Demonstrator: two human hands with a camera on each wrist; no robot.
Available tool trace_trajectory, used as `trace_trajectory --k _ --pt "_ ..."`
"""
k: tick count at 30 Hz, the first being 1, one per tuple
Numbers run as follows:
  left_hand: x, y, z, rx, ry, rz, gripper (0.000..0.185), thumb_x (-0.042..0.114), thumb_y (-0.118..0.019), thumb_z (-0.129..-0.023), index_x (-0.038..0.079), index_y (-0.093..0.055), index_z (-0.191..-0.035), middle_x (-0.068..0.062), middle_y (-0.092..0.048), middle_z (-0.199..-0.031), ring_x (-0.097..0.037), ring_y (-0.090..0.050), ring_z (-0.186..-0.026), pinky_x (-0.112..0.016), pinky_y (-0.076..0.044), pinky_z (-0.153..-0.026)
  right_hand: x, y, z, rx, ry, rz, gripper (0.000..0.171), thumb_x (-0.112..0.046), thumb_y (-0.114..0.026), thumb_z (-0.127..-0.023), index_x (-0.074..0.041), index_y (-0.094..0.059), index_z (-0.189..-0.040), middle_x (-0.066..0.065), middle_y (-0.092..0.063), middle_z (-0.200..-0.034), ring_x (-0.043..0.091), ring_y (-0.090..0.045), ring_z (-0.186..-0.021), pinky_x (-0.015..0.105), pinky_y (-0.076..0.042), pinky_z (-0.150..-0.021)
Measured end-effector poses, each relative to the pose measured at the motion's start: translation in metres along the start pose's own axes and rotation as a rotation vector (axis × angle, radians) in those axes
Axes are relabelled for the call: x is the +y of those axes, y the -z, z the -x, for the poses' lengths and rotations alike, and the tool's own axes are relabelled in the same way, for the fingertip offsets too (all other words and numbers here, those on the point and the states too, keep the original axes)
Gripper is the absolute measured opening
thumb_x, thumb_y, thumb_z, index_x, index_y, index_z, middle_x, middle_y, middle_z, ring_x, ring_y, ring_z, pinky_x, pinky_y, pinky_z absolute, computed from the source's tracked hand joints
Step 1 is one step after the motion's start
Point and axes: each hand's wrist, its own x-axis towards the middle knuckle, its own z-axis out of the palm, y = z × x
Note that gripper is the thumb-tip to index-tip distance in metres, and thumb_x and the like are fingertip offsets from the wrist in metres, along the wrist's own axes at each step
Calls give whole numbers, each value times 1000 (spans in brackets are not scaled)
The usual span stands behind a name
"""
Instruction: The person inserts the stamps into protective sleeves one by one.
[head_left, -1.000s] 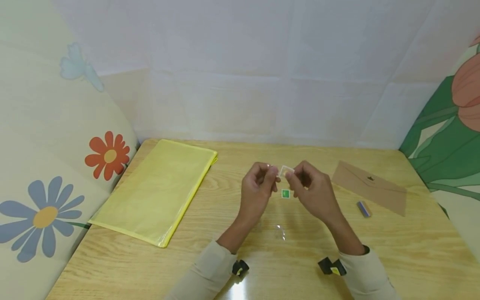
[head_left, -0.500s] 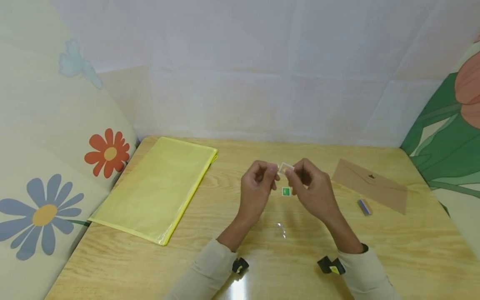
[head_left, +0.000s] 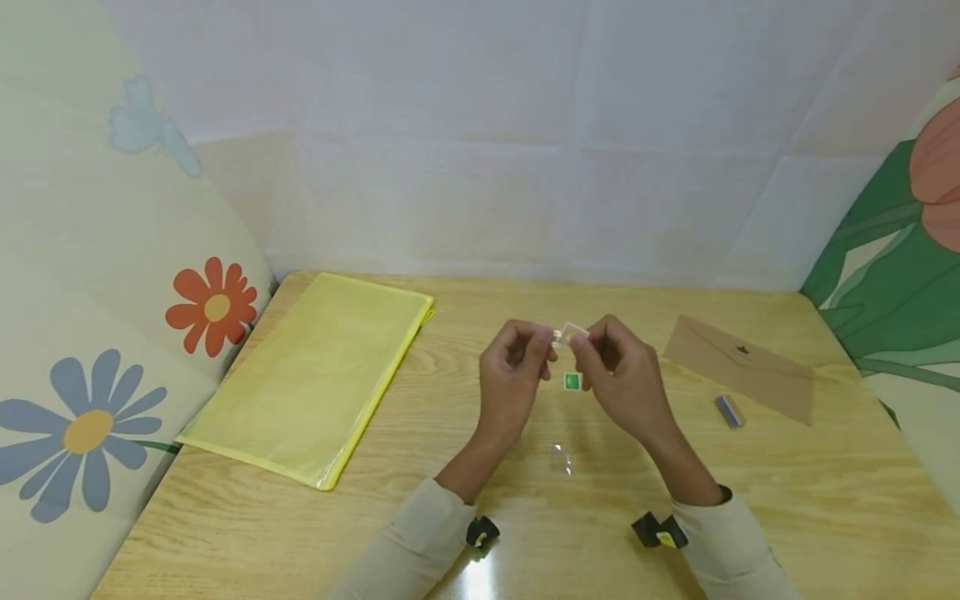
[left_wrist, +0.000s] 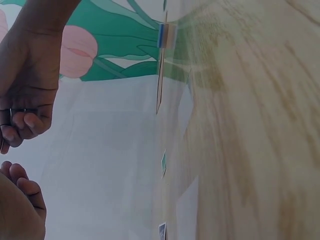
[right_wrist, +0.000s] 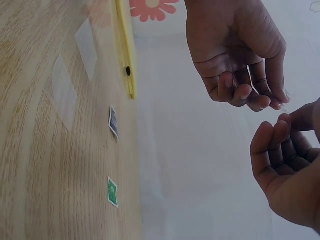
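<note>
Both hands are raised close together over the table, fingertips nearly meeting. My right hand (head_left: pixel 628 375) pinches a small pale postage stamp (head_left: pixel 573 334) with a white border between thumb and forefinger. At its left edge, my left hand (head_left: pixel 512 379) pinches a shiny clear plastic sleeve (head_left: pixel 557 337), of which only a glint shows. I cannot tell whether the stamp is inside that sleeve. A green stamp (head_left: pixel 572 381) lies on the table beneath. Beside it, in the right wrist view, is a dark stamp (right_wrist: pixel 113 121), which the left hand hides in the head view.
Clear plastic pieces (right_wrist: pixel 62 92) lie flat on the wooden table (head_left: pixel 420 542), nearer the person than the stamps. To the left is a yellow zip folder (head_left: pixel 315 379). At right lie a brown envelope (head_left: pixel 738 367) and a small blue-and-white eraser (head_left: pixel 728 412). A white sheet hangs behind.
The hands stay almost in place. The pinched stamp has tilted slightly, and more of the shiny plastic shows at the left fingertips. The things on the table have not moved.
</note>
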Motion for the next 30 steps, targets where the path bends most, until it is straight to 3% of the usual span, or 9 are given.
trace_trajectory --k 10,16,24,30 --pt "2 0 0 7 5 -14 19 20 -64 -101 1 -64 -100 -13 -62 -80 -16 -53 -62 -22 -49 -56 0 -1 1 8 79 59 10 0 -60 -99 0 -58 -90 5 -58 -72 18 -54 -55 25 -46 -48" --pt "3 0 0 12 6 -17 19 19 -64 -101 -1 -64 -99 -14 -62 -80 -17 -53 -61 -22 -48 -56 0 0 0 -7 106 45 8 1 -60 -99 0 -58 -91 4 -58 -73 17 -54 -56 25 -47 -50" --pt "6 -1 0 0 28 -3 17 14 -62 -101 -3 -63 -100 -17 -61 -80 -18 -52 -61 -22 -48 -56 1 1 -2 5 159 26 5 6 -58 -98 4 -58 -93 10 -58 -72 29 -54 -54 25 -48 -49" --pt "3 -1 1 -14 48 -4 19 18 -63 -102 -1 -64 -100 -16 -61 -80 -17 -52 -60 -22 -47 -55 0 0 -1 20 172 38 6 8 -57 -97 3 -59 -95 9 -57 -72 21 -54 -54 25 -47 -49"
